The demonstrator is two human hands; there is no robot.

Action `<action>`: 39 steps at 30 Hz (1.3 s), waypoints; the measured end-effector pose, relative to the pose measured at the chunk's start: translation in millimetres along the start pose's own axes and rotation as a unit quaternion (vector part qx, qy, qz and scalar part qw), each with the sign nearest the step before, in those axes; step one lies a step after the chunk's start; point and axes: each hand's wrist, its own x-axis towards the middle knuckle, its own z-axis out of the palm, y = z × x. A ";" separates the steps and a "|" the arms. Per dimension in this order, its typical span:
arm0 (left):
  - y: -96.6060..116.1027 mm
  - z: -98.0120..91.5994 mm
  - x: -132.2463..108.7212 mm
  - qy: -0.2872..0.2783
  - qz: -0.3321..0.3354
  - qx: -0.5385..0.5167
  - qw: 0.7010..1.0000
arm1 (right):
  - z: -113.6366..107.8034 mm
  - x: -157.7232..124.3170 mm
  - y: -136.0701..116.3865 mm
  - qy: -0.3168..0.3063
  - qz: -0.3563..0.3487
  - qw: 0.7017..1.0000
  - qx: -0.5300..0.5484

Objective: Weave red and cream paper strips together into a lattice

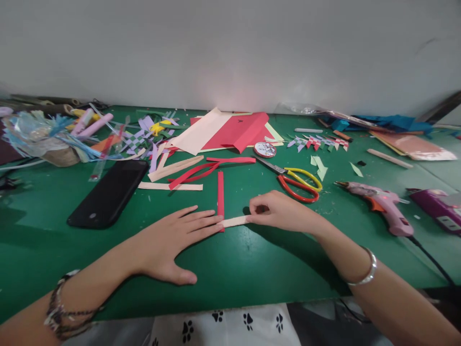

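A red paper strip [221, 192] lies upright in view on the green table, and a cream paper strip [235, 221] crosses it near its lower end. My left hand [176, 235] lies flat with fingers spread, its fingertips pressing where the two strips cross. Thumb and forefinger of my right hand [277, 211] pinch the cream strip's right end. Just beyond the hands are loose red strips [212, 168] and cream strips [176, 186]. Scissors [291, 179] with one yellow and one red handle rest past my right hand.
A black phone [110, 194] lies at left. Red and cream paper sheets [234, 129] are piled at the back, beside a round tin [265, 149]. To the right are a pink glue gun [382, 204] with its cord and a purple tool [435, 206]. Woven paper pieces [139, 144] sit back left.
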 end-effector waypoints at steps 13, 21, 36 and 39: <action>2.2 -1.7 1.3 0.001 0.025 0.046 0.999 | -7.0 -3.7 -0.3 -0.093 -0.022 0.995 -0.035; 1.3 0.4 -1.0 0.014 0.036 0.045 0.998 | -14.7 -13.1 3.6 -0.005 0.001 0.991 -0.134; 2.3 1.5 1.3 0.014 0.026 0.081 0.996 | 41.5 7.8 -21.1 0.101 -0.111 0.987 -0.057; 3.4 0.8 1.7 0.017 0.032 0.090 0.995 | 44.7 8.6 -22.3 0.122 -0.084 0.987 -0.062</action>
